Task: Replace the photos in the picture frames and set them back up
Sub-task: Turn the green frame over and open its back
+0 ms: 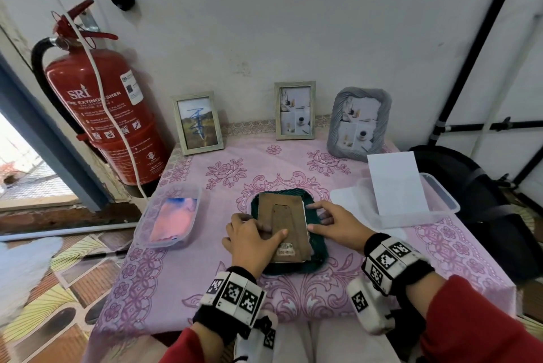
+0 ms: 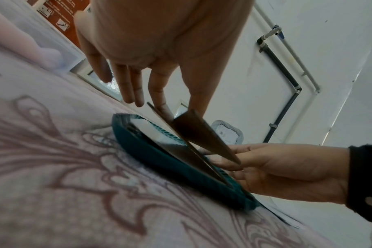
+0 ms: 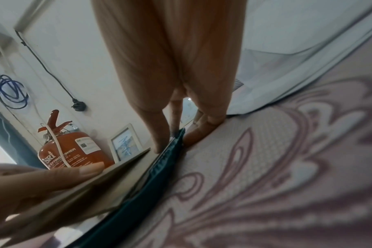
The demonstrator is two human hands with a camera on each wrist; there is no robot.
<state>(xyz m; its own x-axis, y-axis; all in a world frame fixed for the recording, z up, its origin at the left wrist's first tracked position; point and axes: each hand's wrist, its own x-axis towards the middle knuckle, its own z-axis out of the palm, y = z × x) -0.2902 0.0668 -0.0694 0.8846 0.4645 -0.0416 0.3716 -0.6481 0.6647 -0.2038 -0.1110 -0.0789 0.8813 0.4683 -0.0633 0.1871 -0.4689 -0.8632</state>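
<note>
Table with pink floral cloth (image 1: 338, 295) in front of me, three frames standing at the back: silver frame (image 1: 197, 122), second silver frame (image 1: 295, 110), grey ribbed frame (image 1: 359, 123). Clear tub with pink photo (image 1: 168, 215) on the left, clear tub with white sheet (image 1: 411, 199) on the right. Centre: dark green frame (image 1: 318, 240) lying face down, brown backing board (image 1: 286, 226) on top of it, tilted up along its left edge and not seated.

My left hand (image 1: 252, 240) pinches the board, thumb on top, fingers under the raised left edge. My right hand (image 1: 335, 224) has fingers stretched flat, pressing the frame's right rim; hands apart, one each side.

Step looks like lifting out the backing. To do it well: keep the right hand pinning the frame, hinge the board up evenly from the left, don't bend the stand flap (image 2: 204, 137). Something pale shows under the board in the left wrist view; can't tell if it's the photo.
</note>
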